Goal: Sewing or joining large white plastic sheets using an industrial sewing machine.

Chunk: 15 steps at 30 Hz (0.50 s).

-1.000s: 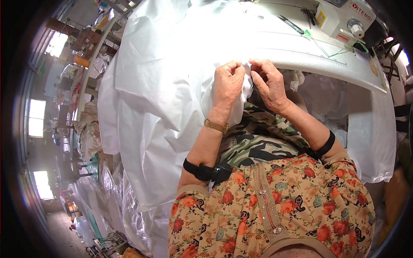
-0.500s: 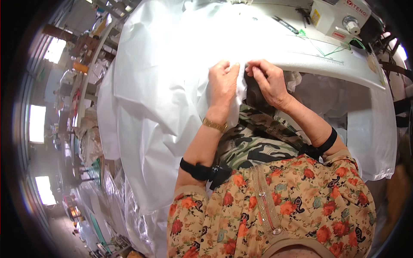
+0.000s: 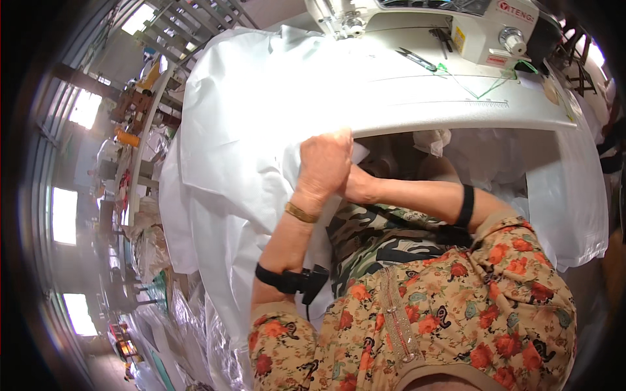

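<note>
From where I stand, the white sheet (image 3: 225, 150) covers the left part of the sewing table (image 3: 417, 104) and spills over its front edge in loose folds. The left hand (image 3: 327, 161) is curled into a fist at that front edge, seemingly gripping a bunch of the sheet. The right hand (image 3: 357, 186) sits lower, just in front of the same edge and tucked behind the left; its fingers are hidden, so I can't tell whether they pinch anything.

To handle this well, I'd let the left fist anchor the material close to where the right hand meets it, so a pull doesn't travel into the folds. Most of the sheet's weight is better borne by the table, since the hanging part could drag it forward. A slack, even hold should crease this smooth surface less. The slim dark hand tool (image 3: 417, 60) and green thread (image 3: 479, 96), farther right on the table, are best left clear.
</note>
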### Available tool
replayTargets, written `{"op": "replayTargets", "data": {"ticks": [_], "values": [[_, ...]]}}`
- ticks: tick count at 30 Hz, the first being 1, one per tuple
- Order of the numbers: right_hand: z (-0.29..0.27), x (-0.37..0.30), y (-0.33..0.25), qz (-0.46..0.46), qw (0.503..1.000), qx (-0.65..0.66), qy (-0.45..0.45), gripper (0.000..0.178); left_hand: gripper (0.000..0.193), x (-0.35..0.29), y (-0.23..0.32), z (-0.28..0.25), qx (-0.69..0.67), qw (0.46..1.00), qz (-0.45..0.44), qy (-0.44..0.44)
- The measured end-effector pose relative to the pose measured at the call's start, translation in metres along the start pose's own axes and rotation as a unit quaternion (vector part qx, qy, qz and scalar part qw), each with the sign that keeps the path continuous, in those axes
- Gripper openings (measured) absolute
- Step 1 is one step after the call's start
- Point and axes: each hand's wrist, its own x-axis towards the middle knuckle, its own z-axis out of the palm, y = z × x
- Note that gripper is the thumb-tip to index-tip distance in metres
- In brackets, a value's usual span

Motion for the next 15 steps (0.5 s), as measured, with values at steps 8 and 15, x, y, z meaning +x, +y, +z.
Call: {"op": "replayTargets", "data": {"ticks": [8,15], "values": [[-0.126,0.021,-0.053,-0.132,0.909,-0.356,-0.172,0.009,0.015,-0.027,0.008,0.034,-0.232,0.951,-0.155,0.132],[-0.143,0.056,-0.044,-0.199,0.881,-0.357,-0.238,0.016,0.014,-0.032,0.003,0.042,-0.609,0.711,-0.346,0.054]]}}
